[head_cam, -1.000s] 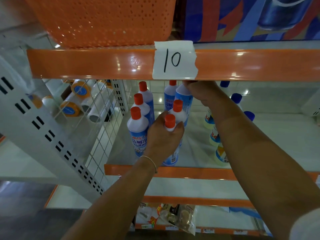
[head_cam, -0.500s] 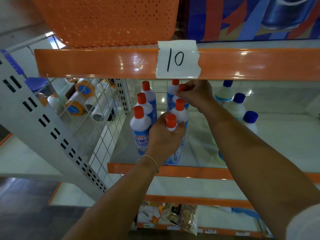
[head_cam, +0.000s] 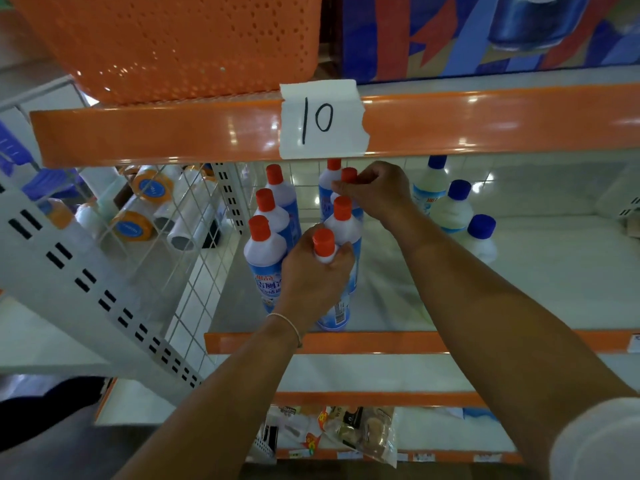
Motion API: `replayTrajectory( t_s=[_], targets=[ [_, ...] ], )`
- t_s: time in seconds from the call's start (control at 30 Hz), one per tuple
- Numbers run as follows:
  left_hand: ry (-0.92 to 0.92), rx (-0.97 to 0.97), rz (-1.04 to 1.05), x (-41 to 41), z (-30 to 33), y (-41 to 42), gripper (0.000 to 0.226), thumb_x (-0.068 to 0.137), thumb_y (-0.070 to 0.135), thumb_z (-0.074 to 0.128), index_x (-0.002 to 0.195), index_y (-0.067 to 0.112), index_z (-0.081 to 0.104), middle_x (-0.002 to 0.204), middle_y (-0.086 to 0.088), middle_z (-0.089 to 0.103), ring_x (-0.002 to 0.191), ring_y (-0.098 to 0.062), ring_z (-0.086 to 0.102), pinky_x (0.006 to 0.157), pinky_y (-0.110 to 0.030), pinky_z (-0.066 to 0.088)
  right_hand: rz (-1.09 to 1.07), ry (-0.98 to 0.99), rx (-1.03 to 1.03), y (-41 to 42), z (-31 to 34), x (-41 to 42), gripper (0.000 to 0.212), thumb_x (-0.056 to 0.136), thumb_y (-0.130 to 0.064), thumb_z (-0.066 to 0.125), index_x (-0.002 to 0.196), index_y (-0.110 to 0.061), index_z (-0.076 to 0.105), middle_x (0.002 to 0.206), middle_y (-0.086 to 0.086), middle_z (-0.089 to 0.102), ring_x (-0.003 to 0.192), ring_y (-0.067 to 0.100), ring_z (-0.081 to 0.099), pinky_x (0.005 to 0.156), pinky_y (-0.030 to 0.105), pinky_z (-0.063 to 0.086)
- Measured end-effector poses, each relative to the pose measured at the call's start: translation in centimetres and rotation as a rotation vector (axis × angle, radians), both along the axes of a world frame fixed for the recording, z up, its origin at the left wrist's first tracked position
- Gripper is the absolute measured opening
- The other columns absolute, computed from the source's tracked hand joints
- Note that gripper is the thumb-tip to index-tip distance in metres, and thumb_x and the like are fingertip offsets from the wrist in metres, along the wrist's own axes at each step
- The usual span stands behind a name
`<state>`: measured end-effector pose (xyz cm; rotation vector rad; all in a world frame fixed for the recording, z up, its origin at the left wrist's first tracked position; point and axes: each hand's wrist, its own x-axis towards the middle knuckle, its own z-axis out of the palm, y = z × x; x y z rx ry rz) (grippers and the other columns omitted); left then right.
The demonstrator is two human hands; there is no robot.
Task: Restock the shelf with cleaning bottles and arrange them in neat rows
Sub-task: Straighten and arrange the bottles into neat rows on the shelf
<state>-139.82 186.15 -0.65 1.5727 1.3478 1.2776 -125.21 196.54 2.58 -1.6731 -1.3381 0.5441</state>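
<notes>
The shelf (head_cam: 450,289) was only partly stocked. Near its left edge, beside the wire side panel (head_cam: 194,237), two rows of red-capped bottles ran front to back: a left row of three (head_cam: 265,258) that looked settled, and a right row that both hands were working on. Toward the right stood three blue-capped bottles (head_cam: 453,209), looser and not squared to each other. The broad stretch of shelf between those groups and out to the right edge carried nothing, so in my judgement most of the restocking and the straightening of the blue caps remained.

The left hand (head_cam: 311,278) was curled round the neck and shoulder of the front bottle (head_cam: 323,242), which stood close to the shelf's front edge. The right hand (head_cam: 377,192) reached to the back of that row and pinched the red cap of a rear bottle (head_cam: 349,174), with another bottle (head_cam: 343,216) between the two.

A paper tag (head_cam: 322,119) taped to the orange rail (head_cam: 156,133) above read "10" by hand. The bottle labels were blue and white with Chinese characters, too small and partly covered to read surely; a barcode showed low on the front bottle.
</notes>
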Motion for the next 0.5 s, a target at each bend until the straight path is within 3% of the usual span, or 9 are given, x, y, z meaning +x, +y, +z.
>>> replayTrajectory(
  t_s=[0.23,0.33,0.5],
  targets=[
    [0.021,0.024,0.006,0.03,0.19,-0.14,0.014,0.085,0.030,0.067,0.086,0.033,0.053,0.077,0.017,0.061,0.072,0.004,0.061,0.058,-0.005,0.048,0.177,-0.033,-0.050,0.10,0.04,-0.06,0.043,0.073,-0.050,0.076,0.104,-0.023,0.068,0.101,-0.006,0.069,0.095,0.012,0.062,0.084,0.031,0.054],
    [0.024,0.029,0.004,0.00,0.21,-0.17,0.019,0.085,0.028,0.067,0.079,0.034,0.050,0.074,0.019,0.058,0.069,0.009,0.060,0.058,0.000,0.045,0.214,-0.047,-0.089,0.13,0.43,0.11,0.041,0.072,-0.050,0.077,0.100,-0.022,0.071,0.095,-0.005,0.070,0.092,0.012,0.064,0.081,0.029,0.054],
    [0.012,0.039,0.010,0.03,0.05,-0.15,0.018,0.085,0.027,0.068,0.084,0.032,0.050,0.077,0.019,0.057,0.072,0.003,0.058,0.062,0.004,0.043,0.144,-0.109,-0.049,-0.03,0.71,-0.44,0.044,0.069,-0.057,0.076,0.093,-0.020,0.075,0.083,-0.006,0.070,0.081,0.009,0.064,0.076,0.026,0.053]
  ],
)
